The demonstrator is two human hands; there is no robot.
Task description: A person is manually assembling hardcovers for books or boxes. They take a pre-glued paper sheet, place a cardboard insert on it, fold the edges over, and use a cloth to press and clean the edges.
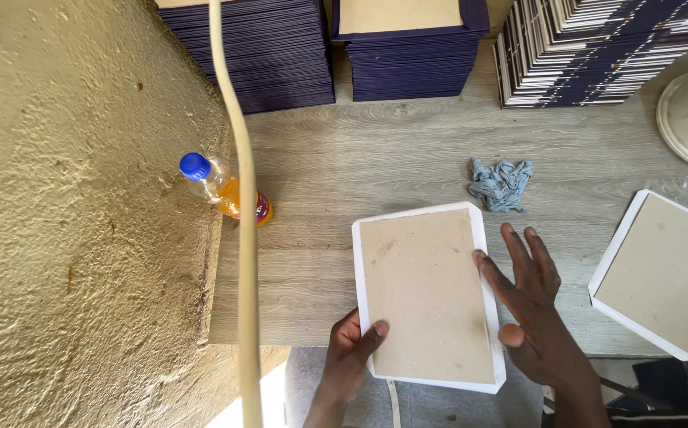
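While three stacks [407, 51] of dark covers stand at the tabletop's [375, 150] far edge, two white-edged boards lie near: the left hand [349, 349] fingers pinch one board [427, 295], the right hand [530, 305] lies open, flat on its edge. One bottle [223, 189] holds orange drink.

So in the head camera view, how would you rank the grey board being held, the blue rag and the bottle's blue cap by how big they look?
1. The grey board, held by the left hand and right hand, looks largest by far.
2. The blue rag.
3. The blue cap looks smallest.
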